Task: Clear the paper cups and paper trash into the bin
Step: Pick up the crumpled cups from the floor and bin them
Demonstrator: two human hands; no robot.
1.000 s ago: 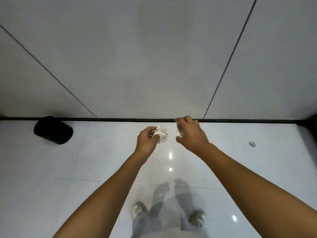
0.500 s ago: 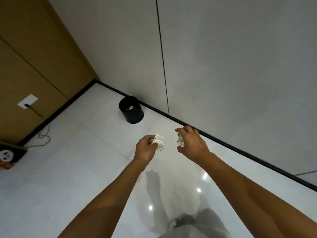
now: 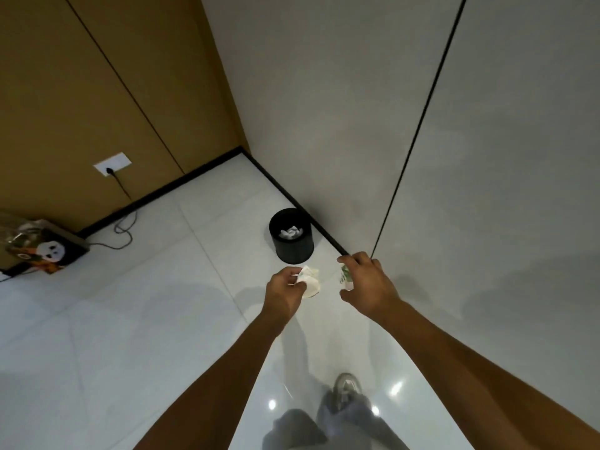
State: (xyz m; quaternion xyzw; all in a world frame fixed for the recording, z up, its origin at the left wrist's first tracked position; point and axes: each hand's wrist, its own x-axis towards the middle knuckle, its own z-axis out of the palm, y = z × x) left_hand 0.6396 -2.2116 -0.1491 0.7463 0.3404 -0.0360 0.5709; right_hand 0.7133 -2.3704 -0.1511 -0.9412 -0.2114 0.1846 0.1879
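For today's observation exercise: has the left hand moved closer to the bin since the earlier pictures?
Yes. The left hand now sits just short of the bin by the wall; earlier a wide floor gap separated them.

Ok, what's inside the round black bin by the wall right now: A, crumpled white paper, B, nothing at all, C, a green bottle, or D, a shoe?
A: crumpled white paper lies at the bottom of the round black bin.

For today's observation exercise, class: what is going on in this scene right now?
A person stands near a black bin by the wall, carrying trash in both hands. The left hand grips a crumpled white paper cup; the right hand holds a green-printed cup. White paper already lies in the bin. Nothing has been dropped yet.
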